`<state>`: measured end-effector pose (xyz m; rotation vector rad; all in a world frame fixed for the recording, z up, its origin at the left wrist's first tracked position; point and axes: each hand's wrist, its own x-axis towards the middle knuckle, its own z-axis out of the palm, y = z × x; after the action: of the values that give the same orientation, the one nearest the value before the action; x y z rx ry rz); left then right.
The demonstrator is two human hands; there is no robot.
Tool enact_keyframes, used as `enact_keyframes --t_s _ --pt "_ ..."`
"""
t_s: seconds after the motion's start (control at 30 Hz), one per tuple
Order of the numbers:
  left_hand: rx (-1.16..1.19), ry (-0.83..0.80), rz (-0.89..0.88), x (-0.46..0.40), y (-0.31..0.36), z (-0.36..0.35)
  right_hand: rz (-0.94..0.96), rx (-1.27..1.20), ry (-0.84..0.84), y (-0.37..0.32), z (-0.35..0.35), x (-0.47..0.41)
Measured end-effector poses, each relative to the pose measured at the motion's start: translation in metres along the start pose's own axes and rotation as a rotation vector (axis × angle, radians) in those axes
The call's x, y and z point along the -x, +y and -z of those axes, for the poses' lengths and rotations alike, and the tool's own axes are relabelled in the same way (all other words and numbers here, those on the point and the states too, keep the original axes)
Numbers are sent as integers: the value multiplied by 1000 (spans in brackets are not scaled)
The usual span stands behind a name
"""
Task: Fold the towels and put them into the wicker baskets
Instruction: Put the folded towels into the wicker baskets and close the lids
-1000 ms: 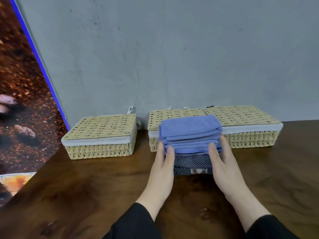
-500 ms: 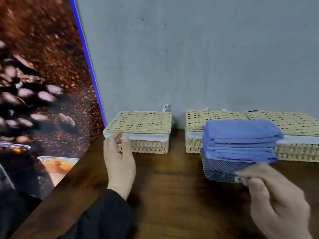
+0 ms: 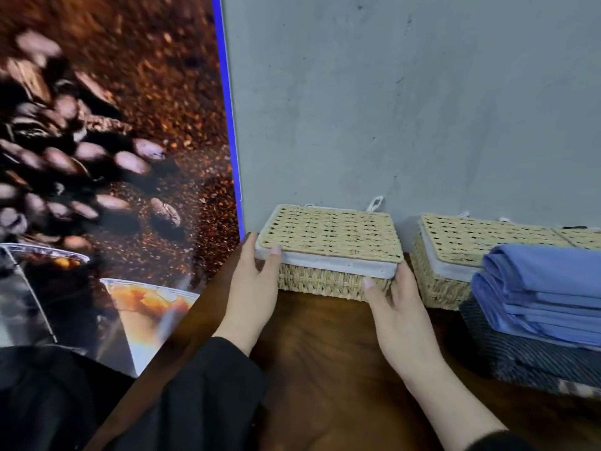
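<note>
A small wicker basket [image 3: 328, 255] with a woven lid and white liner stands against the grey wall. My left hand [image 3: 252, 288] holds its left end, thumb on the liner edge. My right hand [image 3: 395, 307] holds its right front corner, fingers against the side. A stack of folded blue towels [image 3: 546, 288] lies at the right on a folded dark striped towel [image 3: 533, 359]. Behind the stack stands a longer lidded wicker basket [image 3: 455, 252].
The dark wooden table [image 3: 325, 353] runs under everything. A grey wall [image 3: 406, 109] closes the back. A large coffee-bean poster [image 3: 97, 157] with a blue edge stands at the left, close to the small basket.
Both hands left the towel stack and moved left onto the small basket's two ends. The view has swung left, so the stack now sits at the right edge.
</note>
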<state>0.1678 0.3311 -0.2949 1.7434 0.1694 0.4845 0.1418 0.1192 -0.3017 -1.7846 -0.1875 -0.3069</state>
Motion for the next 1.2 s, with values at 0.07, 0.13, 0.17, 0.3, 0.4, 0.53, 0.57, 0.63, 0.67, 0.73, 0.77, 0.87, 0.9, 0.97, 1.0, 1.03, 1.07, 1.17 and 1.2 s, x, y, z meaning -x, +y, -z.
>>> enact_keyframes --t_s 0.07,0.13,0.17,0.3,0.4,0.53,0.57,0.63,0.67,0.73,0.77,0.87,0.9,0.97,1.0,1.03,1.07,1.17,1.2 --pt "0 -16 -5 1 2 -1 -5 -33 36 2 -1 -6" --pt "4 -19 -20 5 5 0 -19 -39 57 1 2 -4" --pt "7 -20 -23 9 7 0 -24 -38 61 -1 4 0" --pt "15 -42 -15 27 12 5 -51 -2 95 -14 10 23" --pt "-37 -69 -25 48 13 10 -63 -8 143 -17 19 43" --pt "-101 -85 -69 75 13 24 -86 -24 160 -24 31 74" --pt "-104 -86 -84 82 14 27 -88 -20 167 -24 34 80" --pt "-124 -76 -120 94 17 33 -90 -2 191 -25 37 90" --pt "-151 -62 -148 97 19 35 -87 22 213 -25 38 92" --pt "-238 -25 -205 98 26 38 -83 103 249 -26 42 93" --pt "-280 -11 -228 97 32 39 -80 140 251 -28 45 91" --pt "-370 43 -332 87 52 39 -28 198 229 -42 50 82" --pt "-369 59 -356 81 59 39 -5 205 224 -47 51 76" --pt "-303 63 -337 65 79 35 29 197 207 -57 52 61" --pt "-265 53 -313 55 92 31 43 185 190 -62 52 50" --pt "-237 43 -294 44 105 25 64 186 167 -65 53 39" --pt "-217 29 -277 34 116 17 90 201 135 -68 53 28" --pt "-184 -65 -237 15 133 -5 142 341 47 -74 56 4" --pt "-201 -112 -232 16 132 -11 151 386 28 -74 57 0"
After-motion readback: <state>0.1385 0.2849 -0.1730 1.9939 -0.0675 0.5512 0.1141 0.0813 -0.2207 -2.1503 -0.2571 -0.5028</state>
